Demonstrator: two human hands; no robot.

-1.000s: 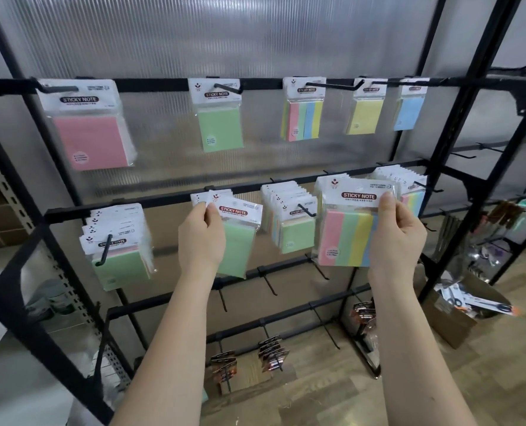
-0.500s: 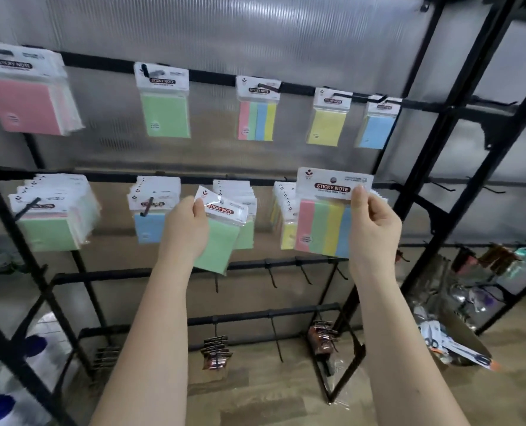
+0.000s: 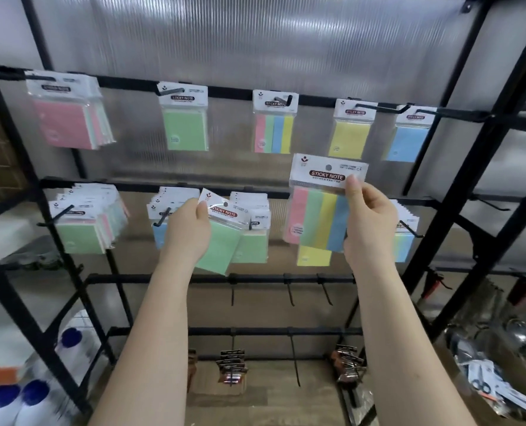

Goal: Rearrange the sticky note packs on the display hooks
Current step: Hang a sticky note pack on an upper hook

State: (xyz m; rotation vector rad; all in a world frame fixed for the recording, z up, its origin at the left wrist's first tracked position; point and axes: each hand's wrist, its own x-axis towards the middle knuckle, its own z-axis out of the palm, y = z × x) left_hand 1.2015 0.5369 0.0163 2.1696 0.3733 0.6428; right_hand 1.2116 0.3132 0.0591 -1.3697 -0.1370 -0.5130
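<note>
Green sticky-note pack point(image 3: 221, 238) is pinched, tilted, by the left hand point(image 3: 188, 230); a striped four-colour pack point(image 3: 320, 216) is pinched upright by the right hand's point(image 3: 369, 222) fingers point(image 3: 352, 187).

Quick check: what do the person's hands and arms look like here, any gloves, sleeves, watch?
Both arms are bare from the bottom edge of the frame up to the wrists: no sleeves show. The left hand and right hand wear no gloves, and no rings, watch or bands are visible. Fingernails look short and unpainted.

left hand point(image 3: 188, 230) pinching green pack point(image 3: 221, 241) (tilted), right hand point(image 3: 369, 224) pinching striped pack point(image 3: 318, 216)
</note>
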